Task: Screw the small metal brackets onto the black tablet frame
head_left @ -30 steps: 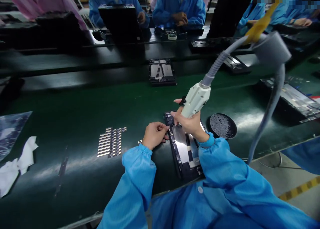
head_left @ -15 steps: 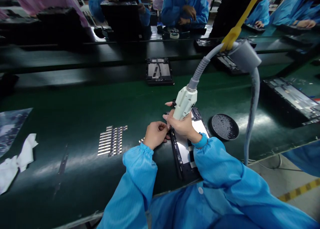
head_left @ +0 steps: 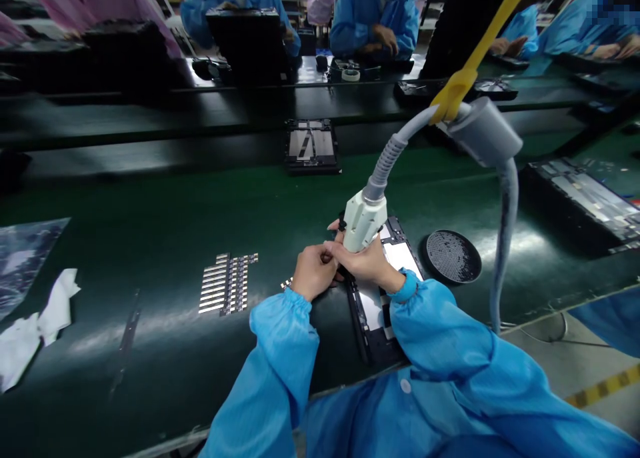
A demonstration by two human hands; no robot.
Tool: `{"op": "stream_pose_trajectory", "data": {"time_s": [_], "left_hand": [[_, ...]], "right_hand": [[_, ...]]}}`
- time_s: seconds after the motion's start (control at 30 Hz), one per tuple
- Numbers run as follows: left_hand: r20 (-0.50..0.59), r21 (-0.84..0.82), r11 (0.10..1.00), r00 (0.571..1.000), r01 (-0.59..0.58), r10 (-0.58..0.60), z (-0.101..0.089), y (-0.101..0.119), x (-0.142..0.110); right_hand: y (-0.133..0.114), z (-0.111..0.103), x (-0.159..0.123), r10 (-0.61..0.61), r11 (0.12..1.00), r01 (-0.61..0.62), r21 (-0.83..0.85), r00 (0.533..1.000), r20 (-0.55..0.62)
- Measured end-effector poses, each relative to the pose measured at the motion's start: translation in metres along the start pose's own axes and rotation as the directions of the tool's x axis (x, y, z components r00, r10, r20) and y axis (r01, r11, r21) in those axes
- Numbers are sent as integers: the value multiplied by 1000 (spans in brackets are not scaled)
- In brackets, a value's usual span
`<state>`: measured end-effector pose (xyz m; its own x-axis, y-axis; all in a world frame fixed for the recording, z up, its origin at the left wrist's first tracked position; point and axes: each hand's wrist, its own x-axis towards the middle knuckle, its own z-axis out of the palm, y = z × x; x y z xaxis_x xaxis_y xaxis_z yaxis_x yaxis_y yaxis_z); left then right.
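Electric screwdriver (head_left: 365,221) and right hand (head_left: 367,261) have shifted left over the last second, from above the inner plate of the open tablet-like unit (head_left: 371,306) to its left edge; the grey cable (head_left: 506,231) and yellow strap (head_left: 455,88) have swung left too. Right fingers wrap firmly around the driver's body. The left hand (head_left: 315,271) has stayed at that edge, fingers curled together; whether they pinch anything cannot be told. The unit lies on the green bench (head_left: 165,205) by its near edge, its upper left part covered by the hands, which also hide the driver's tip. Beside it, to the right, sits a round black dish (head_left: 426,257) of tiny dark pieces. Metallic strips (head_left: 213,291) lie left of the hands. Further off rests a second open unit (head_left: 311,145). Across the line, an upright black case (head_left: 250,45) bears a pale patch too small to read; co-workers in blue and pink are cut off above.
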<state>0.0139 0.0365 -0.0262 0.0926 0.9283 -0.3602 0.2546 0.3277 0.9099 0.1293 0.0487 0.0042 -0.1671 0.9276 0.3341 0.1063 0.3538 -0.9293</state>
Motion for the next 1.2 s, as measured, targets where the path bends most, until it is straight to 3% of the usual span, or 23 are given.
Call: {"op": "stream_pose_trajectory", "data": {"time_s": [0.13, 0.27, 0.37, 0.43, 0.5, 0.53, 0.63, 0.7, 0.77, 0.83, 0.9, 0.97, 1.03, 1.1, 1.2], "left_hand": [[-13, 35, 999, 1000, 6, -5, 2, -1, 0], [-50, 127, 992, 998, -23, 29, 1, -1, -1], [-186, 373, 917, 956, -144, 226, 5, 1, -10], [-202, 626, 724, 836, -290, 510, 15, 0, -23], [-50, 761, 456, 659, -461, 751, 29, -6, -42], [46, 763, 349, 583, -545, 811, 37, -10, -54], [254, 712, 122, 416, -691, 873, 52, -25, -85], [374, 706, -22, 347, -708, 860, 49, -33, -96], [501, 689, -158, 307, -707, 809, 34, -36, -95], [598, 676, -265, 302, -688, 742, 13, -34, -82], [633, 691, -321, 329, -648, 700, -8, -28, -58], [633, 714, -338, 358, -613, 687, -23, -21, -26], [608, 734, -294, 400, -613, 685, -31, -11, 12], [570, 762, -191, 499, -619, 653, -31, 4, 55], [437, 843, 25, 712, -537, 549, -23, 33, 119]], "right_hand": [[-13, -5, 3, -3, 997, 9, 82, 998, -70], [-30, -28, 3, -47, 990, 69, 125, 984, -170], [-30, -53, 0, -80, 990, 104, 96, 970, -228], [-23, -68, -1, -76, 991, 104, 88, 957, -279], [-15, -81, -1, -55, 990, 95, 105, 941, -334], [-12, -87, -1, -36, 990, 81, 116, 936, -350], [-8, -100, 3, 57, 981, 7, 193, 944, -325], [-9, -105, 5, 124, 969, -50, 242, 946, -299], [-11, -107, 6, 174, 961, -98, 258, 940, -292], [-11, -105, 6, 195, 958, -123, 258, 941, -275], [-11, -100, 5, 174, 957, -108, 269, 956, -238], [-9, -94, 3, 107, 964, -48, 263, 971, -216], [-5, -87, 0, 33, 964, 16, 266, 983, -179], [2, -80, -2, -9, 958, 47, 284, 991, -137], [15, -71, -2, 12, 968, 13, 252, 995, -98]]}}
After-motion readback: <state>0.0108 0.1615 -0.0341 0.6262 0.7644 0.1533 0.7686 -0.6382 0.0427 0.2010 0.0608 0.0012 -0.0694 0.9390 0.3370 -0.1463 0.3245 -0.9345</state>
